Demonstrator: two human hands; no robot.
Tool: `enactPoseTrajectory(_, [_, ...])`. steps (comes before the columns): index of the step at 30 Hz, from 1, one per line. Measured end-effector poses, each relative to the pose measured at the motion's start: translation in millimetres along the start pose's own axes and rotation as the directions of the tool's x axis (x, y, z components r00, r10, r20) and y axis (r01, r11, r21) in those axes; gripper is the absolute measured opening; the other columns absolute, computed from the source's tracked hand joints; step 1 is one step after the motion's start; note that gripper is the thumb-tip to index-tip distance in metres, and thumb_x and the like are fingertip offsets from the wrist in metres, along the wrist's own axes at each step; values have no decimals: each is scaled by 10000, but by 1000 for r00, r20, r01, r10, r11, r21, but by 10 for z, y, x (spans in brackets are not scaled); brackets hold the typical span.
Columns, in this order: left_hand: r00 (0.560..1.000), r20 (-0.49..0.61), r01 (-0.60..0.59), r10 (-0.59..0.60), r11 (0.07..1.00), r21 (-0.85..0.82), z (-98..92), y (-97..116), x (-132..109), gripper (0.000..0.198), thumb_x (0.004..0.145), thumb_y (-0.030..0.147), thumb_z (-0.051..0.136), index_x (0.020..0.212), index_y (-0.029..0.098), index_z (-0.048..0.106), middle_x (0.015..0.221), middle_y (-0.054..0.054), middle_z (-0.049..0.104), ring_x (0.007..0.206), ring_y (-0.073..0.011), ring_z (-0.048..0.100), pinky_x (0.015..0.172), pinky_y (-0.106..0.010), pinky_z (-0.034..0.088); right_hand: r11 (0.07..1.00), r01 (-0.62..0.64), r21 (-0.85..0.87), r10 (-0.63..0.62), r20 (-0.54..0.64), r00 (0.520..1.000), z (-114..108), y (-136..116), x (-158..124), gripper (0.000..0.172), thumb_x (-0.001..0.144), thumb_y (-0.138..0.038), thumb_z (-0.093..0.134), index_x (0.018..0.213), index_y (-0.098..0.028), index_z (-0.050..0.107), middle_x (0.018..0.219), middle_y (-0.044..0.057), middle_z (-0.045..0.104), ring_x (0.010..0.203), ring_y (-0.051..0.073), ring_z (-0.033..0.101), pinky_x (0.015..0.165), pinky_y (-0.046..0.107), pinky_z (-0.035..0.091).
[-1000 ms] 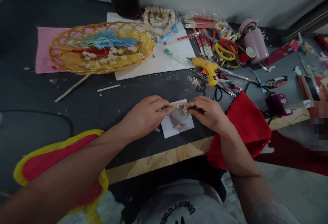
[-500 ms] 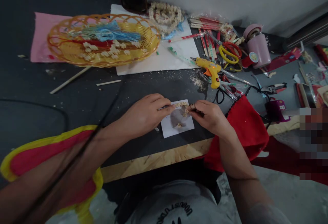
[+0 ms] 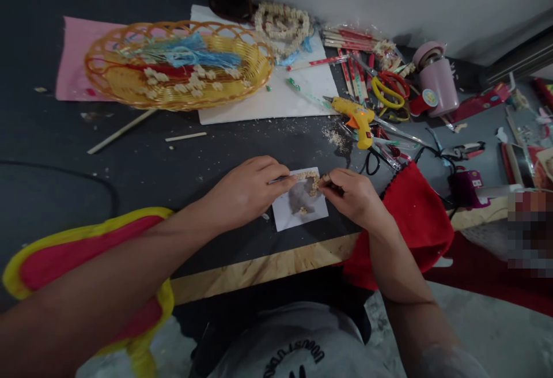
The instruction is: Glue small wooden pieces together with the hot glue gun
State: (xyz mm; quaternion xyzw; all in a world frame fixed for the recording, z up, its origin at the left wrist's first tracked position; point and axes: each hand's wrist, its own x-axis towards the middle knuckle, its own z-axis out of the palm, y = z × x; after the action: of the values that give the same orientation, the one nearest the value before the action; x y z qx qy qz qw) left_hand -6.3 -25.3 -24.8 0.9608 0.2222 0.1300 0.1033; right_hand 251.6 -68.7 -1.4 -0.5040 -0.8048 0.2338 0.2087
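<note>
A short strand of small beige pieces (image 3: 309,176) is stretched between my two hands, bending downward at its right end. My left hand (image 3: 254,188) pinches its left end between thumb and fingers; a thin dark line shows between them, too small to name. My right hand (image 3: 352,193) is closed on the right end, its fingertips partly hidden. Beneath the strand lies a small white sheet of paper (image 3: 283,216). A few loose beige pieces (image 3: 303,210) rest on that sheet.
Behind my hands are a wicker basket (image 3: 129,98) with blue tassels, a yellow glue gun (image 3: 354,116) and yellow-handled scissors (image 3: 386,93). A red cloth (image 3: 415,222) hangs over the wooden table edge (image 3: 268,268) at right. A pink-and-yellow padded piece (image 3: 86,245) lies under my left forearm.
Both hands keep their grip on the strand and have hardly moved. The whole view has shifted slightly, and a dark blurred cord that crossed my left forearm is gone from there.
</note>
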Motion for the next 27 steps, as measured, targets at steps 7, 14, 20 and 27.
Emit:
enactPoseTrajectory(7, [1000,-3,-25,25,998,54,-7,-4,-2,365,910,86,454,1216,151,642,1159,-124,678,1057,-253,600,933,-416,504,999,-22,-25,22,-2,1000,8,17,-3,107,883,-154,598,797,-214,580,802,26,684,711,140,623,640,236,458])
enactPoseTrajectory(14, [998,-48,-35,40,994,99,-13,12,5,323,898,103,508,1179,143,662,1115,-109,694,1015,-251,622,907,-399,508,999,52,-3,-52,-6,999,19,20,-4,106,922,-150,574,874,-227,630,887,44,711,806,161,672,708,262,522])
enactPoseTrajectory(20, [1000,-18,-17,19,993,116,-34,24,16,297,901,104,518,1152,153,670,1117,-100,697,1014,-242,618,886,-383,508,998,59,-22,-59,4,998,-14,1,0,111,928,-164,581,843,-214,632,850,51,712,788,164,677,686,261,522])
enactPoseTrajectory(27, [999,-34,-20,23,997,72,-29,32,9,301,911,93,509,1171,148,652,1134,-114,690,1035,-249,613,897,-400,505,997,51,-57,-51,1,999,-24,-19,8,147,941,-202,574,798,-223,601,805,41,689,762,159,664,680,255,508])
